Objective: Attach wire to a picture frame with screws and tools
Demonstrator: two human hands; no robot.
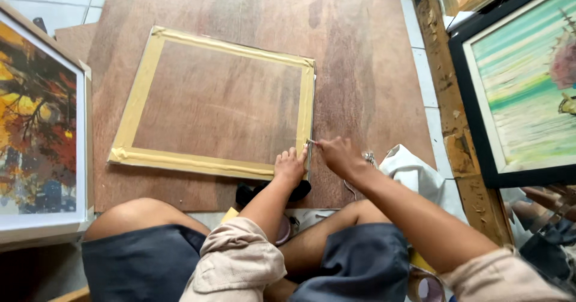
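A picture frame lies face down [216,101] on a brown board, its back panel edged with tan paper tape [139,92]. My left hand [290,165] presses flat on the frame's near right corner. My right hand [337,154] is just beside that corner and pinches a small metal tool [311,141] whose tip touches the taped right edge. I sit on the floor with my knees drawn up, in dark shorts and rolled beige sleeves.
The brown plywood sheet [360,50] covers the tiled floor. A white-framed painting of autumn colours [36,128] stands at the left. A black-framed seascape [522,86] leans at the right behind a worn wooden strip [447,98]. White cloth [414,170] and tape rolls [425,287] lie near my legs.
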